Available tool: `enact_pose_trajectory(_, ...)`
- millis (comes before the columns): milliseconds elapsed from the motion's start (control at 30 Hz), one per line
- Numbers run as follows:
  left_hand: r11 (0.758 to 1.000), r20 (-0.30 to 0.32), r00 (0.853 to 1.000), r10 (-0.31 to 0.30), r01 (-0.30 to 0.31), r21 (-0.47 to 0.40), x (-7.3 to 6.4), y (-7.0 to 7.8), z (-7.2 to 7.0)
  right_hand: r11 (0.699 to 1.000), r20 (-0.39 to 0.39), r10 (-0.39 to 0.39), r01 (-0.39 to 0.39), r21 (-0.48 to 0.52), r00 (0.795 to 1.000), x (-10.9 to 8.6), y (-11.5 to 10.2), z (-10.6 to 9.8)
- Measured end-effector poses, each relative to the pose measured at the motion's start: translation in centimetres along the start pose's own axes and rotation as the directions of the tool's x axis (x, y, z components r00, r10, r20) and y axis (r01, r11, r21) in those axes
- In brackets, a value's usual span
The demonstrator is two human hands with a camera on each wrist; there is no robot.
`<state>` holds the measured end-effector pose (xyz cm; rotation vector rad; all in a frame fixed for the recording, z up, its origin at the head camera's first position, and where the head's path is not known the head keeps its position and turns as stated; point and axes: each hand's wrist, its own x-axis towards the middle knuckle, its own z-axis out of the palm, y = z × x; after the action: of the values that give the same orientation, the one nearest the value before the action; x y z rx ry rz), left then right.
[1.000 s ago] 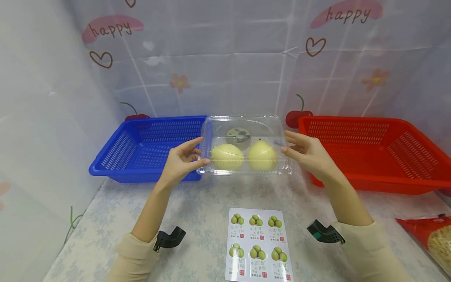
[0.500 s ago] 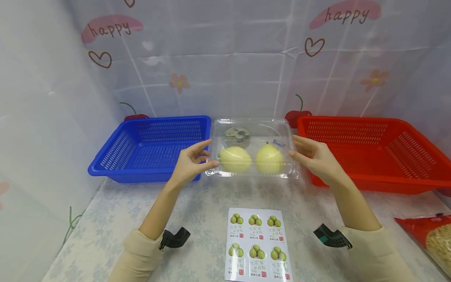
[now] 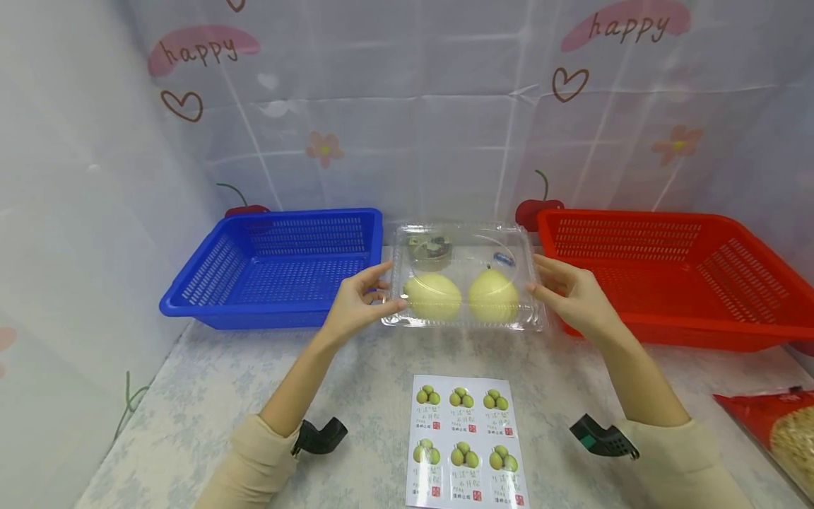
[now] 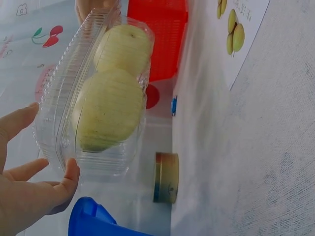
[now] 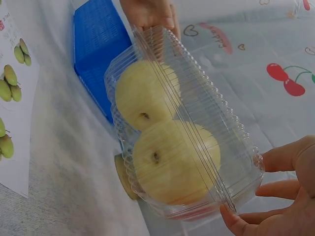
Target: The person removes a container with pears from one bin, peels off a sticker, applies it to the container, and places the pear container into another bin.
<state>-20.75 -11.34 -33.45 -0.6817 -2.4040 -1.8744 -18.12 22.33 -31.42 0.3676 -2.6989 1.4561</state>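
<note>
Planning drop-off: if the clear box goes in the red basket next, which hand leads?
Right hand, probably: it grips the clear box by the end nearer the red basket; the left hand grips the end nearer the blue basket.

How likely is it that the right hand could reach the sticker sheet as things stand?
Probably not yet: the right hand grips one end of the clear box, though the sticker sheet lies uncovered on the table.
</note>
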Motion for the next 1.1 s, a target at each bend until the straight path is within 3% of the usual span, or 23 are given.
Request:
enact_pose_trajectory(233, 0.998, -0.001, 1.0, -0.031, 0.031, 0.046, -0.2, -0.5, 1.0, 0.999, -0.044, -0.038, 0.037, -0.014, 0.998, 0.1, 1.1, 0.9)
enact_pose_trajectory(400, 0.988, 0.024, 0.999, -0.03, 0.026, 0.153, -0.1, -0.8, 1.5, 0.998, -0.058, -0.063, 0.062, -0.025, 0.996, 0.2, 1.3, 1.4)
enact_pose_trajectory(600, 0.972, 0.025, 0.999, -0.038, 0.031, 0.232, -0.3, -0.7, 1.8, 0.998, -0.055, -0.023, 0.02, -0.058, 0.998, 0.2, 1.1, 1.9)
enact_pose_trajectory(867, 0.954, 0.074, 0.997, 0.032, -0.053, 0.296, -0.6, -0.6, 2.6, 0.994, -0.096, -0.036, 0.026, -0.105, 0.995, 0.2, 0.9, 3.1)
enact_pose_trajectory(1100, 0.921, 0.085, 0.996, 0.03, -0.061, 0.384, -1.1, -1.2, 3.3, 0.981, -0.144, -0.059, 0.031, -0.191, 0.988, 0.2, 1.5, 4.0)
